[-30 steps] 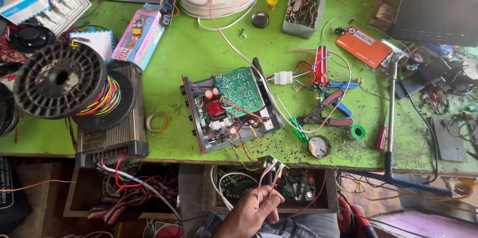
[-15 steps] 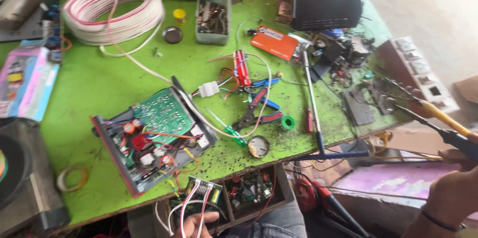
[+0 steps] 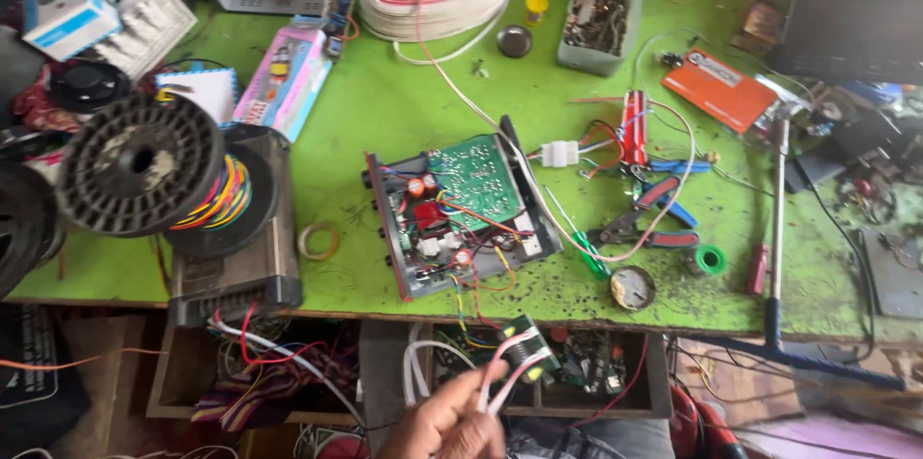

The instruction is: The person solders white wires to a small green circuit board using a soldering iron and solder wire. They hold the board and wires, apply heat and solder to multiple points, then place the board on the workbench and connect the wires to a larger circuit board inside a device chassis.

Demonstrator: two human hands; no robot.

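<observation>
One hand (image 3: 452,421) is showing at the bottom edge, below the front lip of the green workbench (image 3: 385,113). I can't tell left from right; the other hand is out of frame. Its fingers are closing around a bundle of white and pink wires (image 3: 500,384), and those wires are running up to a small green circuit module (image 3: 526,351) hanging just above the fingertips, off the bench and in front of the open drawer (image 3: 615,377).

Key relation: the open amplifier chassis (image 3: 457,214) is lying straight up-frame from the hand, near the bench's front edge. Its long axis is running diagonally, the near-left corner toward the hand and the far-right end pointing away. The green main board (image 3: 476,178) is sitting in its upper half. Thin red and yellow leads (image 3: 471,300) are dropping from the chassis front over the bench edge toward the module, so the module looks tethered.

Pliers (image 3: 649,219) and a round tin (image 3: 633,288) are lying to the right of the chassis; a wire spool (image 3: 139,166) is well to the left.
</observation>
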